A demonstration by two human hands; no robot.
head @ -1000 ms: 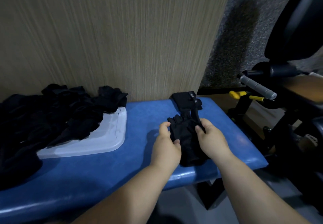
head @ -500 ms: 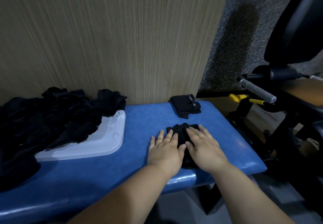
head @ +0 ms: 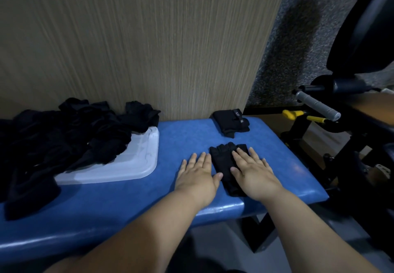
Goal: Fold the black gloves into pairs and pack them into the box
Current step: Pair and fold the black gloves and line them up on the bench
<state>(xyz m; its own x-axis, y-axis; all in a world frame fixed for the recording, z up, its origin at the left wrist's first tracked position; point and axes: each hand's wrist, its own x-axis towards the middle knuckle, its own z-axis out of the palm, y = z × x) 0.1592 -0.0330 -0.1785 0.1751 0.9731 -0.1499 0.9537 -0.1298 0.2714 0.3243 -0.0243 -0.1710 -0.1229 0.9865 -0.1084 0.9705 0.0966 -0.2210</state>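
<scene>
A pair of black gloves (head: 225,166) lies flat on the blue bench (head: 132,200), fingers pointing away from me. My left hand (head: 197,175) rests flat on the bench just left of the pair, thumb touching its edge. My right hand (head: 253,169) lies flat with its fingers spread over the pair's right side. A folded black glove pair (head: 231,121) sits farther back near the wall. A heap of loose black gloves (head: 64,136) covers the left end of the bench and part of a white plastic lid (head: 136,164).
A wood-grain panel (head: 149,42) rises directly behind the bench. To the right stand a black metal frame with a grey grip (head: 317,107) and yellow-handled parts (head: 298,115). The bench's right edge drops off close to my right hand.
The gloves, held up between both hands a second ago, now lie on the bench. Both hands have flattened, and my left hand has slid off to the left of the pair.
</scene>
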